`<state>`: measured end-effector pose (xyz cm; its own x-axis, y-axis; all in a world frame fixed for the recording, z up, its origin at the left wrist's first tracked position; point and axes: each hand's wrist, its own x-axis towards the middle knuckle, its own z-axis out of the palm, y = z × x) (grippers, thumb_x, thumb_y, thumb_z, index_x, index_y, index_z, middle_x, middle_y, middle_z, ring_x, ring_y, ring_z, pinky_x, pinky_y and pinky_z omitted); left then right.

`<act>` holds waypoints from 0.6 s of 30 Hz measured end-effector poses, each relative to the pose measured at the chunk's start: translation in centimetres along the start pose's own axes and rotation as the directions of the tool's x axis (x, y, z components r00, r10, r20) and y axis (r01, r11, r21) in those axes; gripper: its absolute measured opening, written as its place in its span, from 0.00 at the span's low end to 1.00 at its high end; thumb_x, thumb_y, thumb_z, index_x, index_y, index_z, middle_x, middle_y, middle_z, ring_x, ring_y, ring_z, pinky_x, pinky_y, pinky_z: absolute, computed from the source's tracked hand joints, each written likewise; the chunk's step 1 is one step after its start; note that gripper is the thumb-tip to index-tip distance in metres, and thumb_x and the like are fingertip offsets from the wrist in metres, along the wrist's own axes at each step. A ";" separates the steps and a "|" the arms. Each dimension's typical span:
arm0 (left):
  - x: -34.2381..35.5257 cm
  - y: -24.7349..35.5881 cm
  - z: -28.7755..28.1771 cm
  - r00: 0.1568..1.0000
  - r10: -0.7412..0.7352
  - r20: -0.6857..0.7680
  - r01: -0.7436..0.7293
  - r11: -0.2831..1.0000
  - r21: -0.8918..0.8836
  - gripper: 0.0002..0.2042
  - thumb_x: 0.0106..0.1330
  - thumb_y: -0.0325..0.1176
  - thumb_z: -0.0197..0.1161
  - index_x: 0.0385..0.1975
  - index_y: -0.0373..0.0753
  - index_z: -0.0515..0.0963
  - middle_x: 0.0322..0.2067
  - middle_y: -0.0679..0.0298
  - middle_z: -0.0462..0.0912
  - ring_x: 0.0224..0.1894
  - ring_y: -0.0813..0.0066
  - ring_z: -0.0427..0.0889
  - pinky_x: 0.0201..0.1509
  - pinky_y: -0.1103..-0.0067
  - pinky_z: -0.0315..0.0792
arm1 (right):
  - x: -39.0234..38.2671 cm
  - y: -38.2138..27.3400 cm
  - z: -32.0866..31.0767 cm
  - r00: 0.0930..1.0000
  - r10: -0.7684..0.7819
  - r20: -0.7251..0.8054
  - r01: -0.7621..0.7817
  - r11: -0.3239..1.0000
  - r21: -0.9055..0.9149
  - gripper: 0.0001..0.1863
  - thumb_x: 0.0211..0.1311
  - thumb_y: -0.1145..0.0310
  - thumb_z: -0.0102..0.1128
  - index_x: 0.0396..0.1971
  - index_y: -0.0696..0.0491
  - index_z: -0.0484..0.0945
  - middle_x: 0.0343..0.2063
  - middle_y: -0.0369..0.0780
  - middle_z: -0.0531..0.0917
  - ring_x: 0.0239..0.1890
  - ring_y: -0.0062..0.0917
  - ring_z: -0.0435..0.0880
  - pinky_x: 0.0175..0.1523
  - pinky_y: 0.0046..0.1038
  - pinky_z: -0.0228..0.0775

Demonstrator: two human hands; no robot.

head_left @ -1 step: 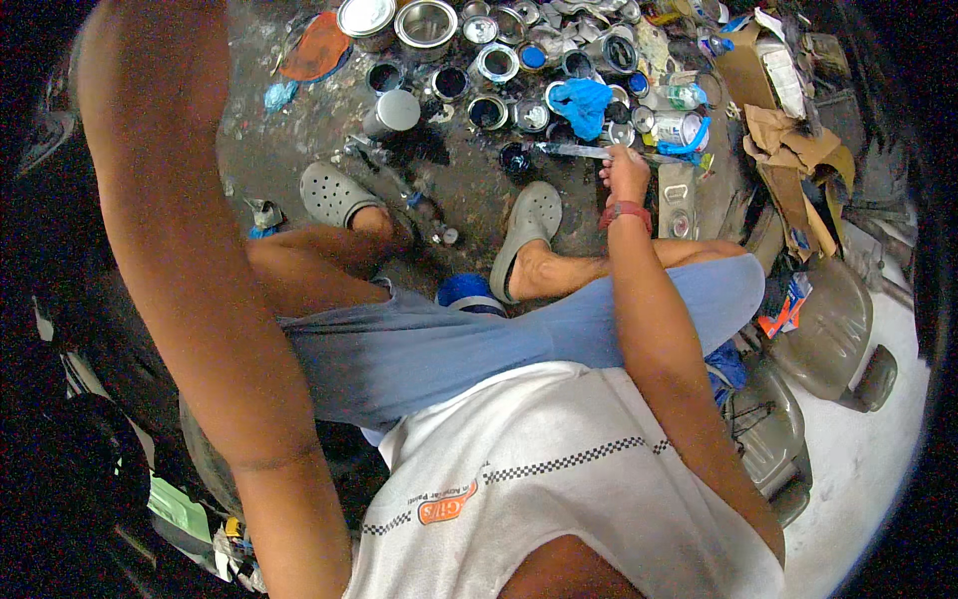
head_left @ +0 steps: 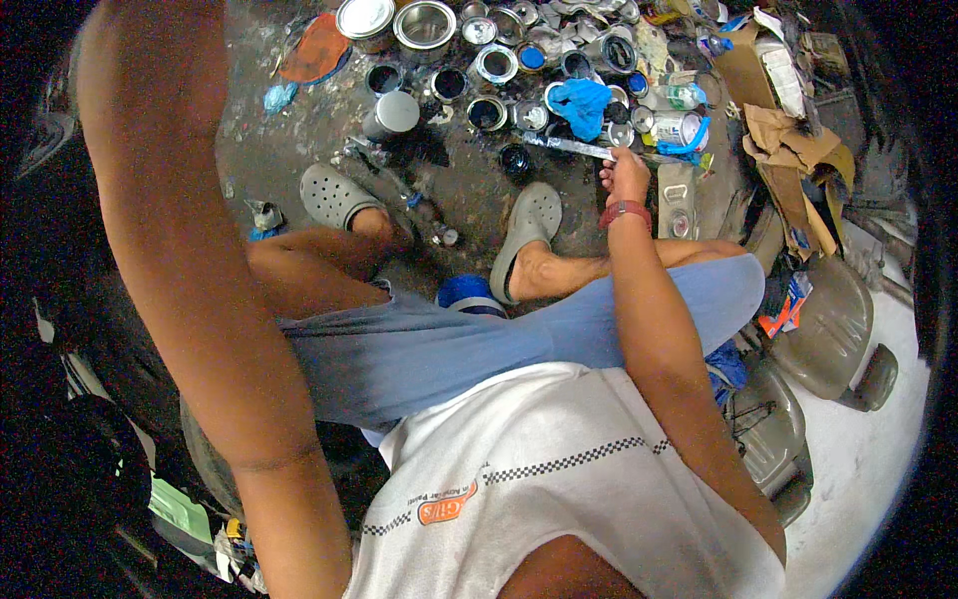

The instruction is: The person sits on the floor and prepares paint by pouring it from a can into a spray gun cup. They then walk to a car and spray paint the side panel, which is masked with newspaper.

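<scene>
My right hand (head_left: 627,180), with a red band on its wrist, is closed around one end of a flat, pale, paint-stained stick (head_left: 571,147). The stick points left over the floor. Just below its far end stands a small dark cup (head_left: 515,159) with black contents; a clear cup (head_left: 530,116) is just beyond that end. Crumpled blue cloth or plastic (head_left: 581,106) lies among the cans beyond the stick. My left arm (head_left: 200,250) reaches up past the top left edge, and its hand is out of the picture.
Several open paint cans (head_left: 426,24) and a closed white-lidded can (head_left: 391,115) crowd the stained floor ahead. An orange piece (head_left: 315,48) lies far left. Torn cardboard (head_left: 790,140) and grey plastic chairs (head_left: 823,314) line the right. A blue-topped container (head_left: 469,295) sits between my legs.
The stick's far end has swung slightly upward in the picture, away from the small dark cup and toward the clear one. My right hand stays almost in place, still holding it.
</scene>
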<state>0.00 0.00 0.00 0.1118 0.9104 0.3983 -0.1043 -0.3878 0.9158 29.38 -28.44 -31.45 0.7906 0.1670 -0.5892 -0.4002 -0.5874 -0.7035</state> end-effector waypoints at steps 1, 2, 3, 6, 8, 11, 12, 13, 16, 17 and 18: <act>0.1 -0.3 -0.5 0.998 0.009 0.060 -0.007 0.999 -0.040 0.23 0.74 0.49 0.59 0.56 0.36 0.77 0.47 0.62 0.82 0.45 0.76 0.79 0.55 0.78 0.71 | 0.5 0.5 0.0 0.996 0.088 0.009 -0.089 0.990 0.112 0.12 0.60 0.62 0.61 0.40 0.52 0.81 0.24 0.36 0.80 0.19 0.25 0.77 0.25 0.27 0.69; 0.3 0.0 -1.6 0.988 0.003 0.152 0.013 0.995 -0.102 0.22 0.74 0.49 0.58 0.56 0.35 0.77 0.47 0.62 0.82 0.45 0.76 0.79 0.55 0.78 0.70 | 0.4 0.5 0.5 0.984 0.174 0.035 -0.177 0.959 0.219 0.13 0.60 0.61 0.61 0.41 0.52 0.80 0.25 0.37 0.80 0.21 0.25 0.77 0.25 0.27 0.69; 0.4 -0.2 -2.0 0.981 0.006 0.193 0.022 0.990 -0.141 0.22 0.75 0.48 0.58 0.56 0.35 0.77 0.47 0.63 0.82 0.45 0.77 0.79 0.55 0.78 0.70 | 0.5 0.9 0.8 0.965 0.255 0.065 -0.262 0.911 0.320 0.14 0.60 0.60 0.61 0.42 0.52 0.80 0.26 0.37 0.80 0.23 0.25 0.78 0.25 0.27 0.69; 0.6 -0.8 -2.0 0.973 0.010 0.229 0.036 0.980 -0.193 0.22 0.75 0.48 0.57 0.56 0.36 0.77 0.46 0.64 0.82 0.45 0.78 0.79 0.55 0.78 0.70 | 1.7 3.0 3.1 0.948 0.280 0.152 -0.318 0.824 0.468 0.12 0.60 0.59 0.61 0.40 0.49 0.79 0.29 0.36 0.81 0.26 0.26 0.78 0.30 0.28 0.70; 0.4 0.1 -1.7 0.967 -0.019 0.254 0.069 0.979 -0.190 0.21 0.75 0.48 0.57 0.56 0.36 0.77 0.45 0.65 0.82 0.44 0.78 0.79 0.55 0.79 0.70 | 1.9 4.5 5.3 0.934 0.328 0.142 -0.349 0.750 0.562 0.11 0.60 0.59 0.61 0.37 0.49 0.78 0.28 0.35 0.81 0.27 0.25 0.78 0.31 0.28 0.70; 0.3 0.7 -0.8 0.971 -0.061 0.230 0.095 0.986 -0.136 0.20 0.76 0.47 0.57 0.55 0.37 0.78 0.44 0.65 0.82 0.44 0.78 0.79 0.54 0.79 0.70 | 2.2 6.2 7.7 0.900 0.413 0.138 -0.402 0.667 0.627 0.11 0.61 0.60 0.61 0.39 0.49 0.76 0.29 0.35 0.80 0.30 0.25 0.79 0.35 0.29 0.71; 0.4 0.4 -0.7 0.974 -0.065 0.218 0.093 0.988 -0.121 0.20 0.76 0.47 0.57 0.55 0.38 0.78 0.43 0.65 0.82 0.44 0.78 0.79 0.54 0.79 0.70 | 2.3 6.9 8.2 0.904 0.402 0.148 -0.397 0.655 0.643 0.11 0.61 0.60 0.61 0.39 0.49 0.76 0.30 0.35 0.80 0.30 0.25 0.79 0.35 0.29 0.71; 0.5 0.1 -0.5 0.976 -0.068 0.206 0.092 0.990 -0.106 0.20 0.76 0.47 0.57 0.55 0.38 0.78 0.43 0.65 0.82 0.44 0.78 0.79 0.54 0.79 0.70 | 2.4 7.6 8.6 0.907 0.391 0.157 -0.391 0.642 0.660 0.11 0.61 0.60 0.60 0.39 0.49 0.76 0.30 0.35 0.80 0.30 0.26 0.79 0.35 0.30 0.71; 0.8 -1.1 -0.7 0.986 -0.039 0.165 0.054 0.995 -0.090 0.19 0.75 0.47 0.57 0.55 0.38 0.78 0.43 0.65 0.82 0.45 0.78 0.79 0.54 0.79 0.70 | 3.0 8.8 9.1 0.905 0.402 0.141 -0.387 0.638 0.666 0.12 0.63 0.60 0.60 0.41 0.49 0.75 0.31 0.36 0.81 0.29 0.26 0.78 0.35 0.30 0.71; 0.6 -1.4 -0.4 0.991 -0.020 0.135 0.032 0.996 -0.082 0.19 0.75 0.47 0.58 0.55 0.38 0.78 0.43 0.65 0.82 0.45 0.78 0.79 0.54 0.79 0.70 | 3.2 9.2 9.1 0.900 0.415 0.135 -0.397 0.652 0.646 0.12 0.64 0.59 0.60 0.42 0.49 0.75 0.31 0.36 0.81 0.29 0.26 0.78 0.35 0.30 0.71; 0.5 -1.8 -0.1 0.995 0.001 0.098 0.006 0.997 -0.071 0.19 0.75 0.47 0.58 0.54 0.38 0.78 0.43 0.65 0.82 0.45 0.78 0.79 0.53 0.80 0.70 | 3.5 9.5 8.9 0.895 0.427 0.129 -0.407 0.665 0.626 0.13 0.65 0.58 0.61 0.42 0.49 0.75 0.32 0.36 0.81 0.29 0.26 0.78 0.35 0.30 0.71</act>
<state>0.16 1.18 -1.49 0.2077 0.8917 0.4021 -0.1731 -0.3711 0.9123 24.25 -26.40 -43.69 0.4770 0.0011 -0.8789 -0.8783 0.0376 -0.4767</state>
